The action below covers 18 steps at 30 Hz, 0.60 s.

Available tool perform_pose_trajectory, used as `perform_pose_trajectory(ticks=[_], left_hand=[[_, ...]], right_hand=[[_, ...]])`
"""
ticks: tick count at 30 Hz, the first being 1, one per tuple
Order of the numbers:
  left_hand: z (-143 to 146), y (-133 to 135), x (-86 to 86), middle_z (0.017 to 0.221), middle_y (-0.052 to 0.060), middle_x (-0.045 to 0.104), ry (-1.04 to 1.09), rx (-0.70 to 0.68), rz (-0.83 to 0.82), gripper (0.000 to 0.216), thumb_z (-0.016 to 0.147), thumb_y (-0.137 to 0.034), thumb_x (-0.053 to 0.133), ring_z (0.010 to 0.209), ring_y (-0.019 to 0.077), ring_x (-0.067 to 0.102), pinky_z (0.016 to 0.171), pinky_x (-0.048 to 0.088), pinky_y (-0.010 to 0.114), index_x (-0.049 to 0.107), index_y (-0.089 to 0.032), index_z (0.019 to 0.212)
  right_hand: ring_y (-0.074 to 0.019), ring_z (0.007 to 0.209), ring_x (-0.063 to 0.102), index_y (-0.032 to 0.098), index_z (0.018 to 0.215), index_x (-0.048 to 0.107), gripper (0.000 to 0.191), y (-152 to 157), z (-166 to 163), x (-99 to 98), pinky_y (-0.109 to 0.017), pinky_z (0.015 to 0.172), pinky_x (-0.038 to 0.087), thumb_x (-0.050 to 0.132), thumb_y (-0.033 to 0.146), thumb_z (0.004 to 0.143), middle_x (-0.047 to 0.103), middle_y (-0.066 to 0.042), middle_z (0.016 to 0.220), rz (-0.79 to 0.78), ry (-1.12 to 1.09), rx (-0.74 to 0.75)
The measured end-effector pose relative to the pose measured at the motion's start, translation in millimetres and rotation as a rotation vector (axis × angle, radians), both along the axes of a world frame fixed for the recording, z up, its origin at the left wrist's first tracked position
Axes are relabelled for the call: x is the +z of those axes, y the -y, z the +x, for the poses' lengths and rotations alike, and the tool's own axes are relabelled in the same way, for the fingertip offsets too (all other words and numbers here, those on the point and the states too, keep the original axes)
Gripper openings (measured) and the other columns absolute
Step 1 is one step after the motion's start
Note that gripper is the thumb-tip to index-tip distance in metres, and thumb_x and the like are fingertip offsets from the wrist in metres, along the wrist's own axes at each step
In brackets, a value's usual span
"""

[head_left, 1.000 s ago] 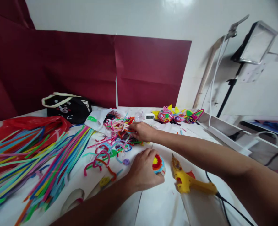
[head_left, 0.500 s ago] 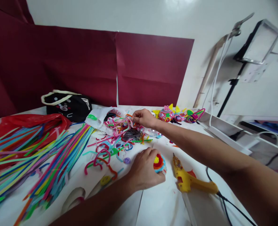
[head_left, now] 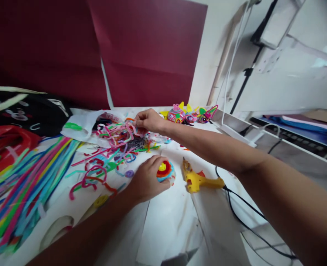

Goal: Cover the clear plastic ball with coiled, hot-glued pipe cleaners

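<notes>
My left hand [head_left: 149,179] is closed around a round craft piece [head_left: 166,171] resting on the white table; coiled pipe cleaner in yellow, red, orange and light blue covers its visible side. Farther off, my right hand [head_left: 148,121] reaches into a heap of short, curled pipe cleaner pieces [head_left: 117,135], its fingertips pinched on a piece there. The exact piece is partly hidden by the fingers. Beside the round piece, to its right, lies a yellow glue gun [head_left: 199,181] with its nozzle pointing away.
Long pipe cleaners [head_left: 38,181] in many colours spread over the left, by a red plastic bag [head_left: 16,138] and a black bag [head_left: 21,111]. Decorated craft figures [head_left: 177,113] stand at the back. A black cord [head_left: 243,201] trails from the glue gun; a power strip [head_left: 256,138] is at right.
The view has swung right and down, so everything sits farther left and higher. My left hand keeps the round piece; my right hand stays at the heap of pieces.
</notes>
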<state>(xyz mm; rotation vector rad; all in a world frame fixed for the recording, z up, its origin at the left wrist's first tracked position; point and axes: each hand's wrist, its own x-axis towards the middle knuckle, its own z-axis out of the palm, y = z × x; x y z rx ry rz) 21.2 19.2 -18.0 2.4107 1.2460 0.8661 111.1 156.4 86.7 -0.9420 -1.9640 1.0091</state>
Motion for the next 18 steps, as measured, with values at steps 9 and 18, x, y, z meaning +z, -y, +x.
perform_pose_trajectory(ticks=[9,18], left_hand=[[-4,-1,1.8,0.135,0.017,0.064,0.012,-0.043,0.026,0.054,0.076,-0.031,0.062,0.130,0.0334,0.061,0.115,0.046,0.047,0.058,-0.014,0.127],[-10,-5,1.5,0.140,0.020,0.060,0.032,-0.079,0.026,0.065,0.073,-0.027,0.059,0.135,0.0361,0.056,0.118,0.042,0.051,0.055,-0.010,0.135]], right_hand=[[-0.0117,0.051,0.060,0.015,0.068,0.058,0.029,2,5,0.1,-0.026,0.059,0.058,0.065,0.010,0.096,0.059,0.003,0.053,-0.015,0.003,-0.011],[-0.0098,0.048,0.057,0.014,0.064,0.057,0.033,3,12,0.2,-0.018,0.049,0.050,0.065,0.007,0.095,0.057,0.004,0.048,-0.066,-0.049,-0.038]])
